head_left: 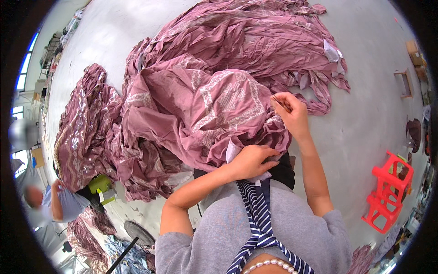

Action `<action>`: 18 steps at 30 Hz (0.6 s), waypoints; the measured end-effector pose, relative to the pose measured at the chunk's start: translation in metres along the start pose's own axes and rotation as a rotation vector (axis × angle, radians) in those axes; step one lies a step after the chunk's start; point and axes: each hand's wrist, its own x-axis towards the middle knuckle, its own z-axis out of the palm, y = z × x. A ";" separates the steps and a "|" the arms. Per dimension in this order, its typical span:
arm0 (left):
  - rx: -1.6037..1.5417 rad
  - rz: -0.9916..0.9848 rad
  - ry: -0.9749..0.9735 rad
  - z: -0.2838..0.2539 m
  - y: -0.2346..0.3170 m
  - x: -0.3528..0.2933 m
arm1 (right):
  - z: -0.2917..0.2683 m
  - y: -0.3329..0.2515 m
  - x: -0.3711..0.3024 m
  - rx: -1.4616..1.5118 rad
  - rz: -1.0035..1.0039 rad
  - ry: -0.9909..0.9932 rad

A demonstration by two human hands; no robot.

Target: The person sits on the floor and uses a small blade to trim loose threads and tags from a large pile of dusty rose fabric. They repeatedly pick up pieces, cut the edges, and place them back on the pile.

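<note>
A large mauve cloth (173, 102) with pale lace-like bands is heaped over my lap and spreads out ahead of me. My left hand (253, 162) lies low on its near edge, close to my body, with fingers and thumb bent around a fold. A white strip (232, 150) stands up beside that wrist. Raised at the cloth's right edge, my right hand (290, 113) has its fingertips pinched together. Something thin and dark seems to be in that pinch, too small to name. An embroidered panel (232, 98) lies spread on top, left of my right hand.
More mauve cloth (246, 39) is bunched on the pale floor (360, 123) ahead, and a sequinned heap (84, 128) lies left. Red plastic stools (388, 192) stand right. A co-worker (59, 201) sits far left near a yellow-green object (101, 188). A round dark base (139, 233) is at lower left.
</note>
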 end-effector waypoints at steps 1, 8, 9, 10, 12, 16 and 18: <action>0.010 0.002 -0.002 0.001 0.001 -0.003 | 0.006 -0.003 0.006 0.038 -0.001 -0.005; -0.183 0.128 0.170 -0.001 0.032 -0.038 | 0.021 -0.024 -0.012 -0.018 0.118 -0.525; -0.175 0.206 0.212 -0.003 0.033 -0.041 | 0.021 -0.024 -0.018 0.184 0.155 -0.650; -0.165 0.284 0.254 -0.004 0.033 -0.045 | 0.021 -0.024 -0.024 0.391 0.195 -0.768; -0.216 0.364 0.380 -0.010 0.033 -0.048 | 0.020 -0.027 -0.032 0.499 0.237 -0.847; -0.250 0.442 0.426 -0.025 0.040 -0.051 | 0.023 -0.020 -0.045 0.519 0.324 -0.672; -0.302 0.474 0.378 -0.014 0.037 -0.043 | 0.031 -0.015 -0.045 0.396 0.298 -0.519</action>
